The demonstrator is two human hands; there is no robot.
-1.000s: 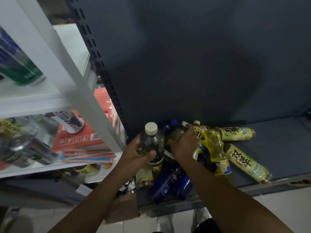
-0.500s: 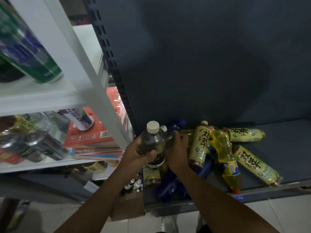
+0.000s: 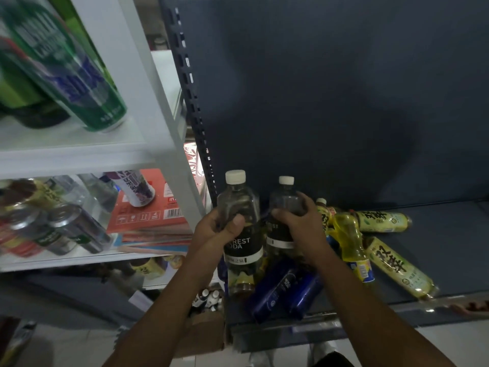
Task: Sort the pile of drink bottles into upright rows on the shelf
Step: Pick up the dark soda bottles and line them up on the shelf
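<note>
Two clear soda bottles with white caps and black labels stand upright side by side over the left end of the dark shelf (image 3: 436,250). My left hand (image 3: 215,229) grips the left soda bottle (image 3: 239,207) around its shoulder. My right hand (image 3: 297,221) grips the right soda bottle (image 3: 284,197) the same way. Below them lie blue bottles (image 3: 285,290) on their sides. To the right lie yellow tea bottles (image 3: 397,266) and a yellow drink bottle (image 3: 349,239), all tipped over in a pile.
A perforated dark upright post (image 3: 195,107) borders the shelf's left side. Left of it, a white rack (image 3: 79,154) holds green cans, silver cans and a red carton. A cardboard box (image 3: 209,327) with small bottles sits on the floor below. The shelf's right part is bare.
My right hand has lifted a second soda bottle out of the pile and stood it upright beside the first one. The view has shifted, bringing both bottles higher and more central.
</note>
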